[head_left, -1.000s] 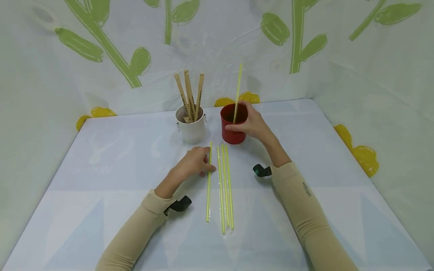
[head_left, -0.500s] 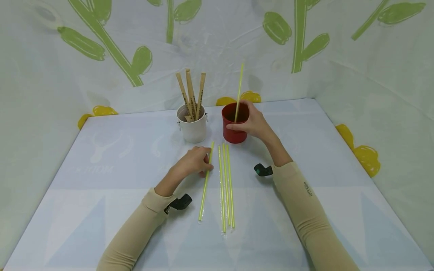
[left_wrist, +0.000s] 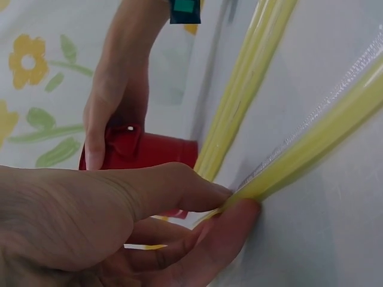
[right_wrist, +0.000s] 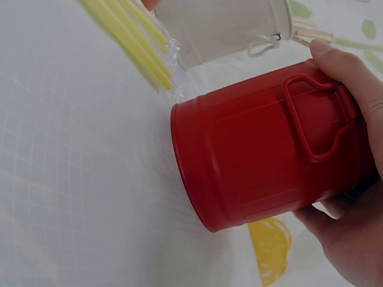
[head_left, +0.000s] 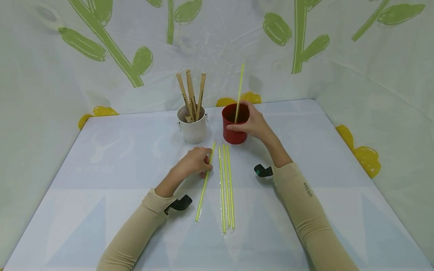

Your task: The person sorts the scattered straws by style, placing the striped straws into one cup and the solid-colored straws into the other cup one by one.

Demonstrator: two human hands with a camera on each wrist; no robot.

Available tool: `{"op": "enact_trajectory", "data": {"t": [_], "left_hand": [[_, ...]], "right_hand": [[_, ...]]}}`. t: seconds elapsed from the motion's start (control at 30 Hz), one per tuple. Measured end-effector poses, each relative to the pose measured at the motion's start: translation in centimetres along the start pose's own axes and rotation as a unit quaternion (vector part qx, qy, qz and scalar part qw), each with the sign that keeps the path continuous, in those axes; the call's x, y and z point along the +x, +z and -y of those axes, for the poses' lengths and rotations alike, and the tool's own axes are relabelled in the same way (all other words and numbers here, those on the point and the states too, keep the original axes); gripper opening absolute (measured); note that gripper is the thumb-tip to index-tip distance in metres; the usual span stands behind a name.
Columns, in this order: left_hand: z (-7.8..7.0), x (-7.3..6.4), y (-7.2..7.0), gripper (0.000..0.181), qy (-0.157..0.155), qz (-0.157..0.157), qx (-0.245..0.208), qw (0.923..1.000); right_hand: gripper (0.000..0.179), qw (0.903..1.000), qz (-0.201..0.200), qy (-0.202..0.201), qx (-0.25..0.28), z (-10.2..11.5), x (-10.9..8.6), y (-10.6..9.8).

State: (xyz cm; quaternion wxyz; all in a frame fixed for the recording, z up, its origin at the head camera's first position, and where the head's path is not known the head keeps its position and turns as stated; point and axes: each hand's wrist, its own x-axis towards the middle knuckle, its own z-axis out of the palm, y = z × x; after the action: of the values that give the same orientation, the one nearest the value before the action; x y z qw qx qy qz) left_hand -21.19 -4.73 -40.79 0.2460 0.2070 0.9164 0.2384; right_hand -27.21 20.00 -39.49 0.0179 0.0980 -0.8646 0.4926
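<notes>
My left hand (head_left: 194,161) pinches a yellow drinking straw (head_left: 202,197) in a clear wrapper near its far end. In the left wrist view, thumb and forefinger close on that straw (left_wrist: 311,149), which slants over the white tabletop. To its right lie three more wrapped yellow straws (head_left: 224,188), side by side. My right hand (head_left: 254,122) grips the rim of a small red metal pail (head_left: 235,136) from the right. One yellow straw (head_left: 240,86) stands tilted inside this pail. The right wrist view shows the pail's side handle (right_wrist: 311,119) folded down.
Left of the red pail stands a white metal pail (head_left: 193,133) holding several paper-wrapped sticks (head_left: 190,90). A white cloth wall (head_left: 217,45) with painted green stems rises behind the table. Black cameras (head_left: 181,203) jut from both wrists.
The near end of the pinched straw has swung left, away from the other straws, so it now lies at a slant. The right hand stays on the red pail.
</notes>
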Motion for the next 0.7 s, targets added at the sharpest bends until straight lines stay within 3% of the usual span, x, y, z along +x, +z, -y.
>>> {"op": "enact_trajectory", "data": {"t": [0.13, 0.37, 0.7], "left_hand": [[-0.09, -0.08, 0.15, 0.044, 0.007, -0.011, 0.009, 0.9999], [-0.15, -0.06, 0.53, 0.018, 0.017, -0.034, 0.032, 0.9987], [-0.22, -0.21, 0.66, 0.038, 0.02, -0.038, 0.035, 0.9985]], "right_hand": [[0.092, 1.0, 0.0, -0.003, 0.001, -0.05, -0.03, 0.03], [0.092, 1.0, 0.002, 0.004, 0.008, -0.25, 0.11, 0.06], [0.089, 0.9999, 0.007, 0.012, 0.009, -0.1, 0.21, 0.16]]}}
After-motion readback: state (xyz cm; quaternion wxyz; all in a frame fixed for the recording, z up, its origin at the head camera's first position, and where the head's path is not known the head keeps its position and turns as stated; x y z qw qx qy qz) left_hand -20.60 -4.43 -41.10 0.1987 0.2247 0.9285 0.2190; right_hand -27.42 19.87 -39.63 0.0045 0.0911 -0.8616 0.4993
